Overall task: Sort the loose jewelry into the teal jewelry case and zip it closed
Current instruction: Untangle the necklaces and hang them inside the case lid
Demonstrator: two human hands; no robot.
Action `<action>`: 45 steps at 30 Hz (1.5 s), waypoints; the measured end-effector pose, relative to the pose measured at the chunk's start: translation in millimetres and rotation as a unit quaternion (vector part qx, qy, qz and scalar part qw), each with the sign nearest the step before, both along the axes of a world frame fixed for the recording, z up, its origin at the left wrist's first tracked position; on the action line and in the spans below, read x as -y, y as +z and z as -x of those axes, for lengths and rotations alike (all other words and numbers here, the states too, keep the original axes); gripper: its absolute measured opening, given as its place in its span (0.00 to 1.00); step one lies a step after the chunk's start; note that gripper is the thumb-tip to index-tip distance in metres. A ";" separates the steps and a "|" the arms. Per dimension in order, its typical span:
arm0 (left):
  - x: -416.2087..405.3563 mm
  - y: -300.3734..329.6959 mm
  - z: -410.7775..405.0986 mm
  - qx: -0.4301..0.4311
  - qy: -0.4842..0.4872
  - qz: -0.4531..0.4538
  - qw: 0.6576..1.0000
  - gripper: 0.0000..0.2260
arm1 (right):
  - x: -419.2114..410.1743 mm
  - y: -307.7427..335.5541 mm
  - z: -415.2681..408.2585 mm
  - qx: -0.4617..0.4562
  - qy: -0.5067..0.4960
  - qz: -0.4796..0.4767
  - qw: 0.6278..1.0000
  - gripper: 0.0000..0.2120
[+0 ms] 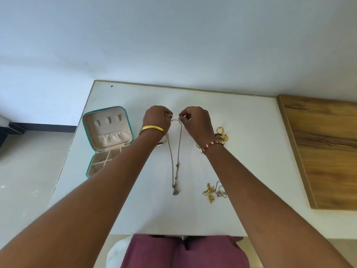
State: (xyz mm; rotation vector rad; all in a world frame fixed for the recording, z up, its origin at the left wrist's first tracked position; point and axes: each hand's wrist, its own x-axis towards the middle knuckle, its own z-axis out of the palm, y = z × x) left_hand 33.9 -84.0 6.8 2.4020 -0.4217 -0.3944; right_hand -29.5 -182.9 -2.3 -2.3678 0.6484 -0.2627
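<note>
Fingers [170, 115] of both hands pinch the chain [174, 159] at its top; it hangs down between them, near the case [107, 140].

Both arms reach forward over the desk [135, 209]; left grip [157, 118] and right grip [195, 118] each pinch, fingers curled, close together.

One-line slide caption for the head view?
Both hands pinch a thin necklace beside the open teal case.

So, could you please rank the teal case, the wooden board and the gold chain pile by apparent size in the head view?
1. Wooden board
2. Teal case
3. Gold chain pile

The board is cut off by the frame edge.
</note>
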 end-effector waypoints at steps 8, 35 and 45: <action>-20.0 39.8 35.7 0.006 -0.004 0.065 0.998 0.10 | -27.7 33.8 36.8 0.053 -0.032 -0.059 0.996 0.06; -166.3 9.2 106.7 0.059 0.052 0.027 0.997 0.10 | -156.3 16.4 65.7 -0.070 -0.095 -0.274 0.955 0.08; -171.7 2.2 104.1 0.047 0.046 0.014 0.998 0.11 | -162.4 4.0 61.9 -0.069 -0.055 -0.170 0.981 0.11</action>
